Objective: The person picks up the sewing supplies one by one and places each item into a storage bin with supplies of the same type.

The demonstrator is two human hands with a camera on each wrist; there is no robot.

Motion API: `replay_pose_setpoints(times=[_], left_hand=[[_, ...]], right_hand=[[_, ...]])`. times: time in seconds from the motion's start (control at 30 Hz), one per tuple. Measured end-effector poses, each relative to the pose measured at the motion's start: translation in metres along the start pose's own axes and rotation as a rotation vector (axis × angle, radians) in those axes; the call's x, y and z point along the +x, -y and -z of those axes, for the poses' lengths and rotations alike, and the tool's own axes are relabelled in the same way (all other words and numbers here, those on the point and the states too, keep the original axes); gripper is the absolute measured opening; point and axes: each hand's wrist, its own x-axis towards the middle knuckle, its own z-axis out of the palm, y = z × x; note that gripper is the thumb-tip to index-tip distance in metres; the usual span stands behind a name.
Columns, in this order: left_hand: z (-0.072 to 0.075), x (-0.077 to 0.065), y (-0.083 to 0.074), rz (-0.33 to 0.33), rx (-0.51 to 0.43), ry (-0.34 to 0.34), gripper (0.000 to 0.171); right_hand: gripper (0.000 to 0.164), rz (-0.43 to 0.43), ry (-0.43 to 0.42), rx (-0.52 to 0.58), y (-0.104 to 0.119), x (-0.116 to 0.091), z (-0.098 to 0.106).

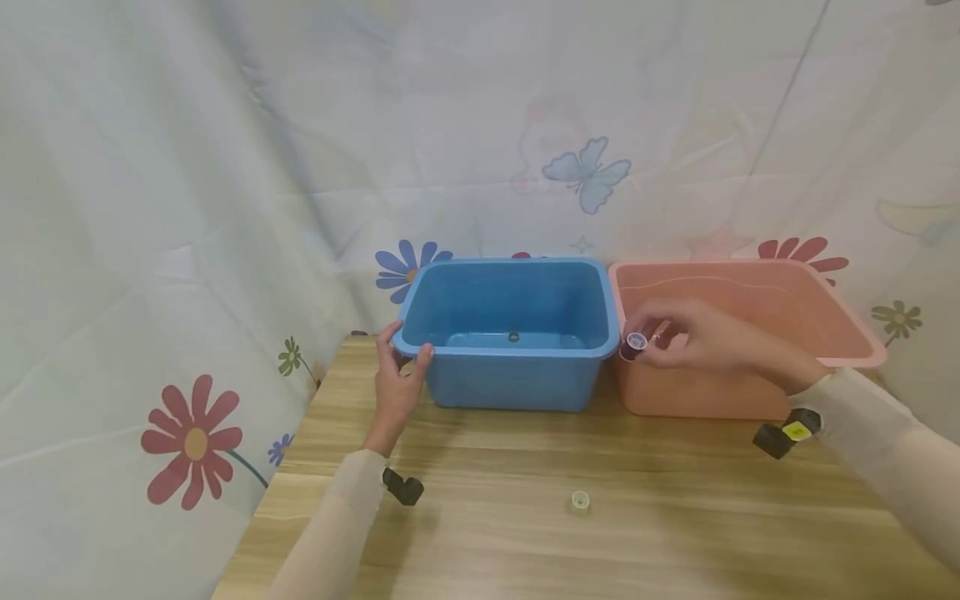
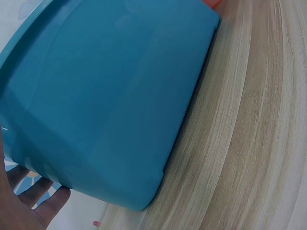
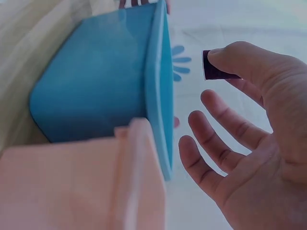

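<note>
My left hand (image 1: 397,392) holds the front left corner of the blue plastic bin (image 1: 517,379), thumb at the front and fingers along the left side. In the left wrist view, its fingers (image 2: 53,206) lie against the bin's end wall. Between thumb and index finger, my right hand (image 1: 693,333) pinches a small spool (image 3: 218,67), dark purple with a white end, looking like a thread spool. That hand is over the left front part of the pink bin (image 1: 697,396), near the blue one; its other fingers are spread. Inside the blue bin lies a small round item (image 1: 513,337), too small to identify.
A pale, cream-coloured small spool (image 1: 580,502) stands on the wooden table (image 1: 480,542) in front of the bins. The two bins sit side by side, rims nearly touching. Behind them hangs a white curtain (image 1: 450,125) printed with flowers and a butterfly.
</note>
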Motion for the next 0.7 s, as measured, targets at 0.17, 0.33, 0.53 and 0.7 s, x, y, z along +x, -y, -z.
replay_pose_setpoints(times=[0.17,0.33,0.53,0.7], left_hand=[[0.001,0.001,0.004,-0.013,0.009,-0.012,0.066],[0.000,0.002,0.006,-0.018,0.002,-0.017,0.066],[0.000,0.003,0.005,-0.025,-0.012,-0.020,0.066],[0.000,0.002,0.005,-0.025,-0.008,-0.019,0.066]], right_hand=[[0.016,-0.205,0.009,-0.071,0.000,0.002,0.020],[0.034,-0.371,0.035,-0.138,-0.002,0.005,0.040],[0.029,-0.236,-0.005,-0.081,-0.022,0.015,0.055],[0.027,-0.214,-0.053,-0.113,-0.038,0.020,0.062]])
